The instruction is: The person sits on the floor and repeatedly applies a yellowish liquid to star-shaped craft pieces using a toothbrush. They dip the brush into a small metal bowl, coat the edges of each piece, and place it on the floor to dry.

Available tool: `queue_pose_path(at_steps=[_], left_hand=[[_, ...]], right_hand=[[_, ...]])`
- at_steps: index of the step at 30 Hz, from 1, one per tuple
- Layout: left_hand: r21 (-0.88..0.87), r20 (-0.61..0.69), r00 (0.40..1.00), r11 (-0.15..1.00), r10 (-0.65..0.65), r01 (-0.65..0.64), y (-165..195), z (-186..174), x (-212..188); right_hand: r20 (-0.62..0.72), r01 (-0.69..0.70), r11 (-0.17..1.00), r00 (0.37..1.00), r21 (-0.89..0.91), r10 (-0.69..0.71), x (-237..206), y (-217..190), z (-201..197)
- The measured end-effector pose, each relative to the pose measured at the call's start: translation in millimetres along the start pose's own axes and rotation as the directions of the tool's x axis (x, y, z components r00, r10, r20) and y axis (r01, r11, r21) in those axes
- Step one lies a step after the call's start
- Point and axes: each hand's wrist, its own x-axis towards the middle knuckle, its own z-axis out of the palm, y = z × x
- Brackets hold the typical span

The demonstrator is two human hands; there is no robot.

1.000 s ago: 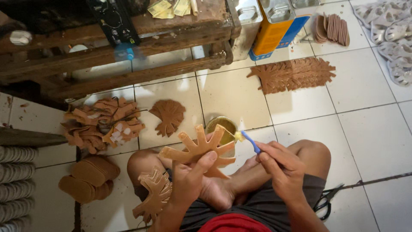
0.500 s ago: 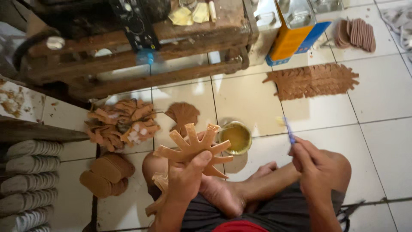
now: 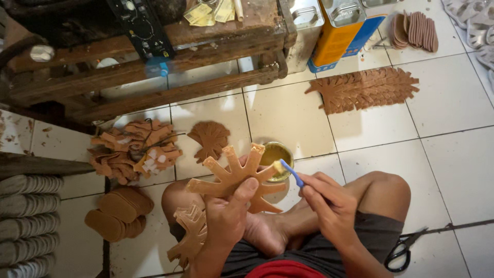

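Note:
My left hand point(image 3: 229, 216) grips a brown, star-shaped leather piece with several finger-like strips point(image 3: 234, 175), held up over my crossed legs. My right hand point(image 3: 327, 203) pinches a small blue-handled brush point(image 3: 290, 172); its yellowish tip touches one strip of the piece, just above a small round tin of yellow glue point(image 3: 276, 154) on the floor tile. Another cut-out leather piece point(image 3: 191, 231) rests on my left knee.
A pile of brown cut-outs point(image 3: 134, 149), a single fan-shaped piece point(image 3: 210, 138) and oval soles point(image 3: 118, 212) lie at left. A long row of laid-out pieces point(image 3: 363, 90) is at upper right. Metal cans point(image 3: 337, 28), a wooden bench point(image 3: 154, 56), scissors point(image 3: 400, 249).
My right hand swung out to the right with the brush, then came back left, bringing the brush tip onto the leather piece. The view shifted slightly.

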Motion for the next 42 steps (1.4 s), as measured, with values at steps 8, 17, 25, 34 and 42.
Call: queue_pose_path(at_steps=[8, 17, 25, 34, 42], left_hand=[[-0.152, -0.006, 0.998, 0.987, -0.062, 0.06, -5.5, 3.0, 1.9], [-0.054, 0.007, 0.998, 0.996, -0.069, 0.069, -11.8, 4.6, -1.0], [-0.197, -0.042, 0.996, 0.978, -0.077, 0.067, -16.1, -1.2, -0.9], [-0.227, -0.052, 0.996, 0.971, 0.071, -0.081, -9.5, 5.1, 6.6], [-0.093, -0.022, 0.995, 0.99, 0.102, -0.103, -12.9, 19.7, -0.1]], right_hand=[[-0.02, 0.025, 0.996, 0.999, -0.088, -0.027, -1.5, 5.9, -6.1], [-0.022, 0.048, 0.984, 0.998, -0.172, -0.053, 4.3, -5.1, -16.3], [-0.042, 0.004, 0.997, 0.999, -0.078, -0.008, -10.4, 16.2, -18.3], [-0.257, -0.033, 0.974, 0.962, 0.225, 0.092, -14.4, 29.6, -32.3], [-0.027, 0.026, 0.997, 0.999, -0.067, -0.028, -11.7, 10.8, -9.7]])
